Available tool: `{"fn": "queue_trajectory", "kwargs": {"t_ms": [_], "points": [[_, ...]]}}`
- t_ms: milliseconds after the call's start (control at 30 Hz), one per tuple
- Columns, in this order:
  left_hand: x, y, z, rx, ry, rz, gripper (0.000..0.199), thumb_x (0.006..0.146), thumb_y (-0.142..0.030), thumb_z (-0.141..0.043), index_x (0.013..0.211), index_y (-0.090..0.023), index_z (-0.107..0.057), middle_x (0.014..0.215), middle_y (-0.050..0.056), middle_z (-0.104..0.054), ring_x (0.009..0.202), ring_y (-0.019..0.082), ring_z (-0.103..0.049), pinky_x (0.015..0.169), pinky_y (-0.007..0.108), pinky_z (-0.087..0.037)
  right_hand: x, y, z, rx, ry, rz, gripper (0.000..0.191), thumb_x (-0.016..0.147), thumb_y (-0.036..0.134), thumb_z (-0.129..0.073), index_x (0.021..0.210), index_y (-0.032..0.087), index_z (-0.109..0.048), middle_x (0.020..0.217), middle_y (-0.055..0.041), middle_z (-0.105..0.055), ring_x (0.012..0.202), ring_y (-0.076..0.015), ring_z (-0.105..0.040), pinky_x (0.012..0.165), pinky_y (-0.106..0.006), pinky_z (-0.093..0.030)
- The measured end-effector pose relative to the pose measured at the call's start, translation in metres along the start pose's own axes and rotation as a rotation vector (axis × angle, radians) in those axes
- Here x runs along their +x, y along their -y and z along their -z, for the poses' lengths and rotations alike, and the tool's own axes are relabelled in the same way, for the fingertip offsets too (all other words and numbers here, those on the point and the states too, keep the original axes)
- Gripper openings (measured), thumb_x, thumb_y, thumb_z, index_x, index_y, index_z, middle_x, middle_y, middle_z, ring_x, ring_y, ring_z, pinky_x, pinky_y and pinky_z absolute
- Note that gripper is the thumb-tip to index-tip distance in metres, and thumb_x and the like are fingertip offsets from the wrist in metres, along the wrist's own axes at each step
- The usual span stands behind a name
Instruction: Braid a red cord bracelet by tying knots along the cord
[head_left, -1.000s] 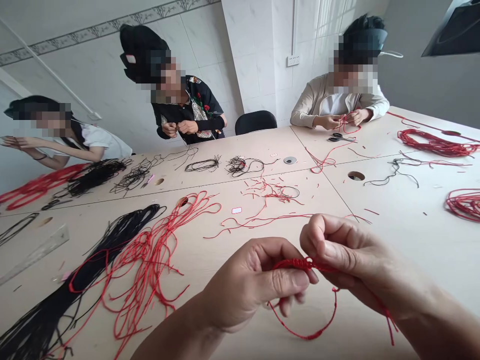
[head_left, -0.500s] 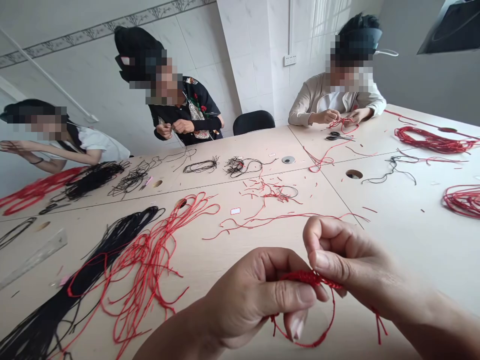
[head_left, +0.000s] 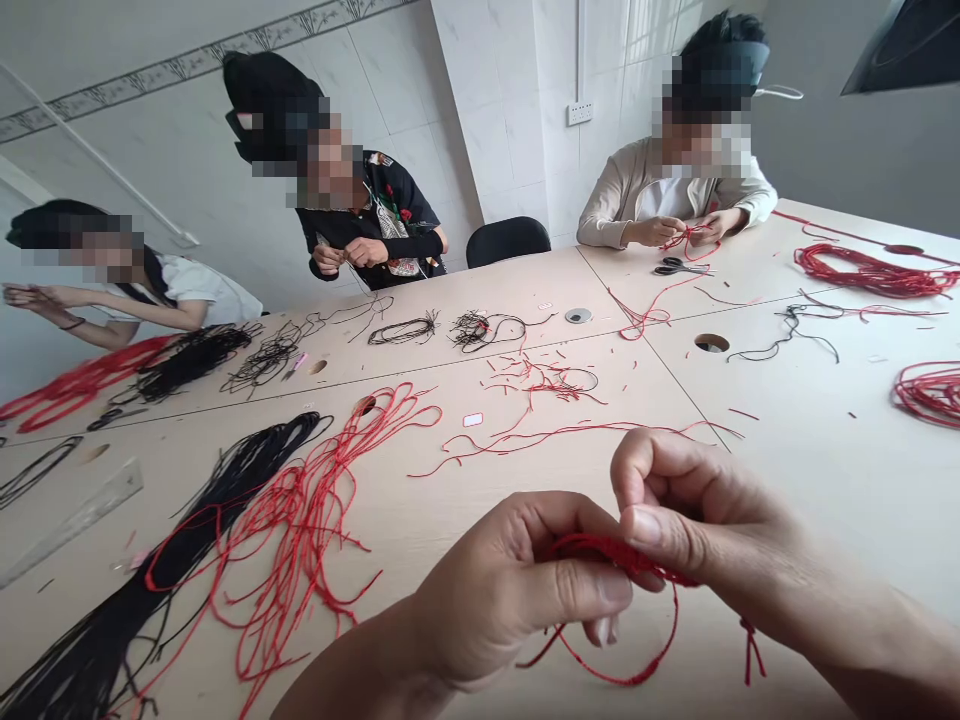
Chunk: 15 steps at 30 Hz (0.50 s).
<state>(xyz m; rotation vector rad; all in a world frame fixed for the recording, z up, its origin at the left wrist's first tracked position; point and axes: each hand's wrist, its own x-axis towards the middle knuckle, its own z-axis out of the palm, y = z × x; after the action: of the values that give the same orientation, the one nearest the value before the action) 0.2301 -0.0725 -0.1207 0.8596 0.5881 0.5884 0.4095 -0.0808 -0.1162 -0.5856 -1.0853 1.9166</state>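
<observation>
Toward your edge of the pale wood-toned table [head_left: 862,480], your left hand [head_left: 517,580] and right hand [head_left: 697,510] each pinch the braided red cord band [head_left: 600,545], its thin loop [head_left: 637,679] hanging below.

I see a pale tabletop [head_left: 810,430] carrying a black cord bundle [head_left: 124,610], red cords [head_left: 300,530] partly over it, scissors [head_left: 670,266], a clear ruler [head_left: 82,520] and red cord scraps [head_left: 551,380].

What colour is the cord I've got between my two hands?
The cord is red, seen best in the head view.
</observation>
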Motion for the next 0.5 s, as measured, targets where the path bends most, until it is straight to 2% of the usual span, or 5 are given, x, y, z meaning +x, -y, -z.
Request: {"fn": "queue_trajectory", "kwargs": {"t_ms": [200,367,500], "points": [[0.0005,-0.0006,0.0018,-0.003,0.044,0.029,0.007,0.078,-0.021,-0.080,0.083,-0.016,-0.079,0.062,-0.001,-0.061,0.051,0.006,-0.051,0.053,0.019,-0.040,-0.0022,-0.0040,0.0041,-0.052,0.010,0.003,0.030,0.091,0.042,-0.070,0.081,0.022,-0.049,0.067,0.0043,-0.056,0.057,-0.0123,-0.063,0.060,-0.027,-0.050],[-0.0013,0.0006,0.0003,0.022,-0.004,0.026,0.012,0.077,-0.024,-0.082,0.085,-0.016,-0.078,0.073,0.001,-0.067,0.051,0.006,-0.051,0.052,0.019,-0.042,-0.0035,-0.0021,0.0079,-0.134,-0.039,0.044,0.030,0.093,0.043,-0.067,0.079,0.022,-0.051,0.063,0.0046,-0.050,0.061,-0.0115,-0.054,0.059,-0.024,-0.046],[-0.0007,0.0012,-0.0028,0.061,-0.045,0.013,0.013,0.076,-0.027,-0.083,0.080,-0.017,-0.076,0.075,0.001,-0.068,0.053,0.006,-0.051,0.054,0.020,-0.044,-0.0021,0.0011,0.0095,-0.127,-0.078,0.080,0.032,0.092,0.042,-0.069,0.078,0.020,-0.052,0.062,0.0070,-0.043,0.054,-0.0061,-0.038,0.051,-0.018,-0.034]]}}
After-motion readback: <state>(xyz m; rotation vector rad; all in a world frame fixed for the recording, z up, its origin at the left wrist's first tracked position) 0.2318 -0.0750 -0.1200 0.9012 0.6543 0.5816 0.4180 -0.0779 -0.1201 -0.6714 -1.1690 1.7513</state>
